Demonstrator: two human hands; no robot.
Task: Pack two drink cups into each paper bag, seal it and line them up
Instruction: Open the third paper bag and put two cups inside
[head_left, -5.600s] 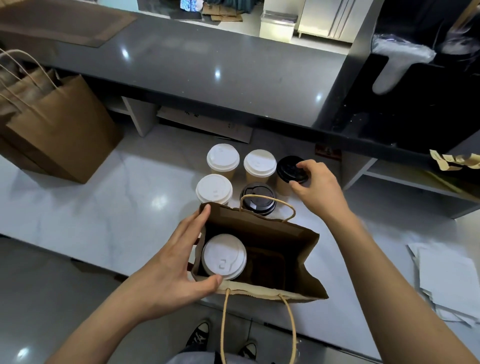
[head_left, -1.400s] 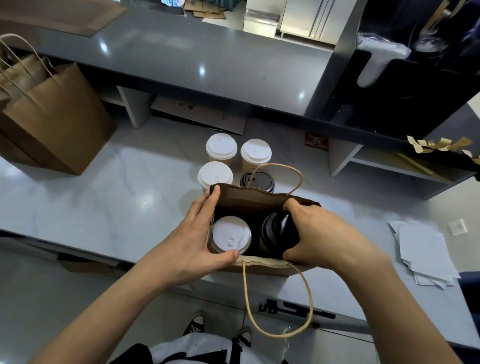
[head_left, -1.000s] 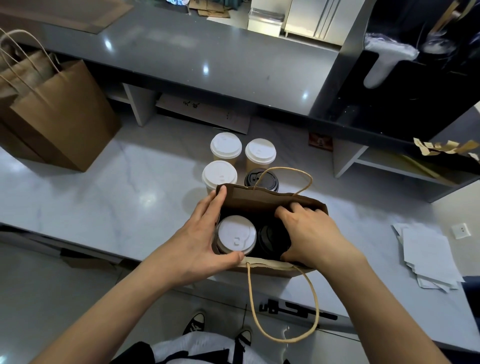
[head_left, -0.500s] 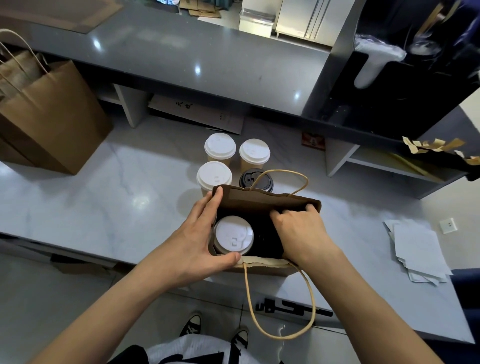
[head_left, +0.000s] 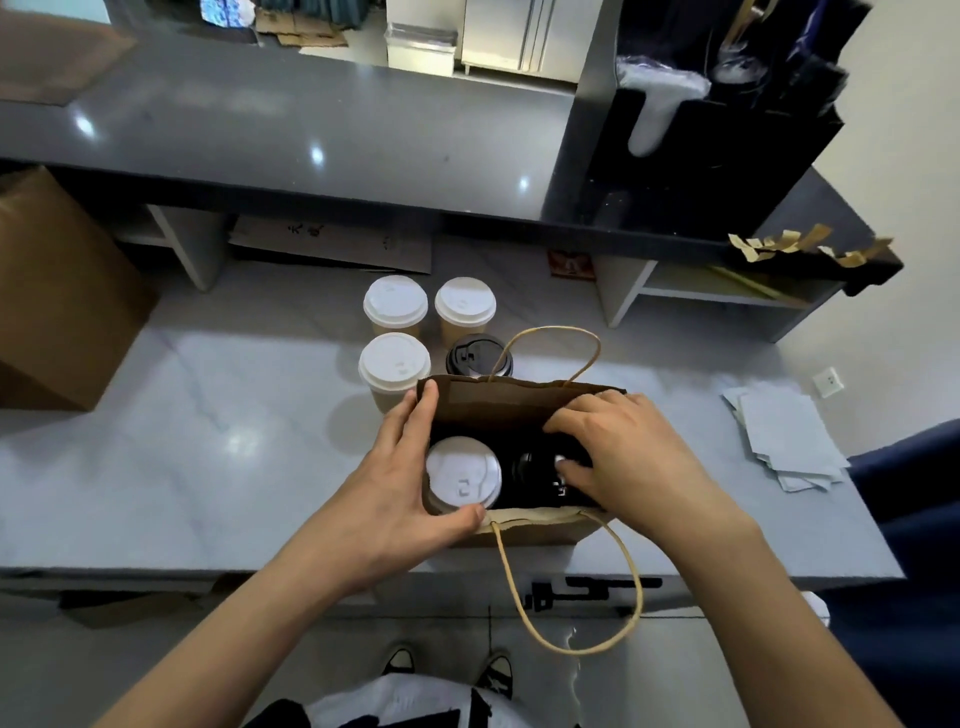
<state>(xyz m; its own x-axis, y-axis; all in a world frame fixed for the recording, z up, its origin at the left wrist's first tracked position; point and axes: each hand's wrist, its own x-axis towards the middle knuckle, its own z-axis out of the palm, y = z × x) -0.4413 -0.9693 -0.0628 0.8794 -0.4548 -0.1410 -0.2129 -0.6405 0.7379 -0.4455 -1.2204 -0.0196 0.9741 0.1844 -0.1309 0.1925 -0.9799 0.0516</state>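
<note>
- Watching the open paper bag (head_left: 511, 402) sitting at the counter's (head_left: 182, 447) near edge, white-lidded cup (head_left: 464, 479) and black-lidded cup (head_left: 535, 475) inside.
- I'm seeing the left hand (head_left: 395, 483) gripping the bag's left rim.
- Right hand (head_left: 623, 457) is reaching in, fingers curled on the black-lidded cup.

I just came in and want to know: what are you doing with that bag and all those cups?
A person is packing drinks. The left hand holds open the brown paper bag on the pale marble counter. Inside stand a white-lidded paper cup and a black-lidded cup, with the right hand over it at the bag's mouth. Three white-lidded cups and one black-lidded one wait behind.
</note>
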